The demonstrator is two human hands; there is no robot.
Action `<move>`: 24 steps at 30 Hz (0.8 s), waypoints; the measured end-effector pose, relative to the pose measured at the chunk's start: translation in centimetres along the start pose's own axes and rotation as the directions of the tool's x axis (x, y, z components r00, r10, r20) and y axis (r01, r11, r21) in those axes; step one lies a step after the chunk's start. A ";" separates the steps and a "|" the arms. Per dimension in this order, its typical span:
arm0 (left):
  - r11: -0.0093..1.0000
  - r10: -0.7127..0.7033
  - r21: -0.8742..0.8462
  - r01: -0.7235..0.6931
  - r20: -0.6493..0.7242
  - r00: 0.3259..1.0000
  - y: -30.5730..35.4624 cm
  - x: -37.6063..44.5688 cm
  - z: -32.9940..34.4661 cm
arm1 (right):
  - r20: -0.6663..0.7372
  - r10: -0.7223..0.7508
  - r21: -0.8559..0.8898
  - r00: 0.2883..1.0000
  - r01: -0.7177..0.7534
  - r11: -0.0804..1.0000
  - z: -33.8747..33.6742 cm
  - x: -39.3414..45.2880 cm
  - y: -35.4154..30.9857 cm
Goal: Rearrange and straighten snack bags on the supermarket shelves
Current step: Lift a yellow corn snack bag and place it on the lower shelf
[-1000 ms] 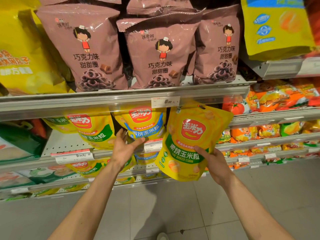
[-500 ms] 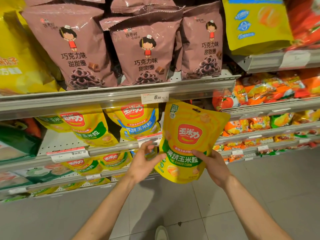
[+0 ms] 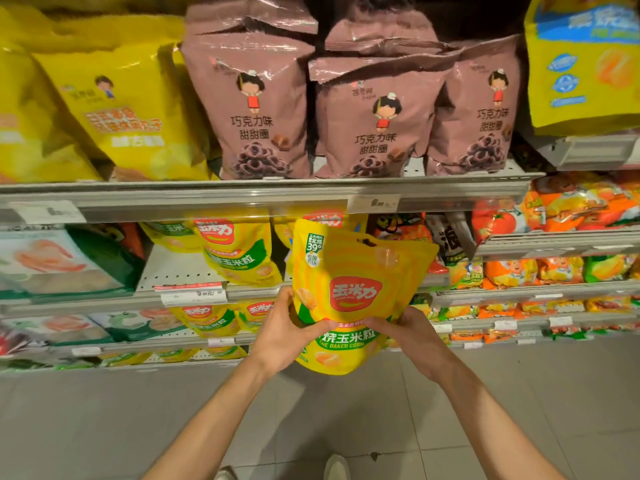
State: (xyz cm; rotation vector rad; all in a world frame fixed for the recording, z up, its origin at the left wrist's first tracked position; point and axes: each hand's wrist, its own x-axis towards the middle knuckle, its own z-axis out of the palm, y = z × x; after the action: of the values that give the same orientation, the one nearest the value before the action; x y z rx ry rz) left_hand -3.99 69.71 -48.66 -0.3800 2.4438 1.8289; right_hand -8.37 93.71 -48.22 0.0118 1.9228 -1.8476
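Note:
A yellow baked corn bag (image 3: 353,271) with a red logo is held upright in front of the second shelf. My left hand (image 3: 287,330) grips its lower left side, thumb across the front. My right hand (image 3: 412,330) grips its lower right side, thumb on the front. More yellow baked corn bags (image 3: 239,251) stand on the shelf behind and to the left, one partly hidden by the held bag. Further ones (image 3: 207,320) sit one shelf lower.
Brown chocolate ring bags (image 3: 256,109) line the top shelf, with yellow bags (image 3: 131,112) left of them. The shelf rail (image 3: 207,199) carries price tags. Orange snack bags (image 3: 568,206) fill the right shelves. Grey floor tiles and my shoe (image 3: 336,467) lie below.
My left hand has left the shelf edge and taken hold of the bag's lower left side. Both hands now hold the bag, which sits more upright. The view has shifted leftward.

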 end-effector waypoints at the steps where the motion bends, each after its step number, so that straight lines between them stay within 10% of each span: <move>1: 1.000 0.004 -0.003 -0.004 -0.009 1.000 -0.1 -0.2 -1.2 | 0.003 -0.003 -0.017 1.000 0.003 1.000 1.1 0.2 -0.4; 24: 0.987 0.159 0.044 -0.153 -0.238 0.958 -7.0 -1.4 -32.8 | -0.116 -0.237 -0.317 0.965 0.190 0.929 34.8 6.4 -5.7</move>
State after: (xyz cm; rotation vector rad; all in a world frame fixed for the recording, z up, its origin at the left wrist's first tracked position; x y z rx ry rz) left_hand 2.12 36.87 -45.35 -0.4443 2.7277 1.9114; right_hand -4.63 58.24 -44.39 -0.1683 2.3827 -1.7019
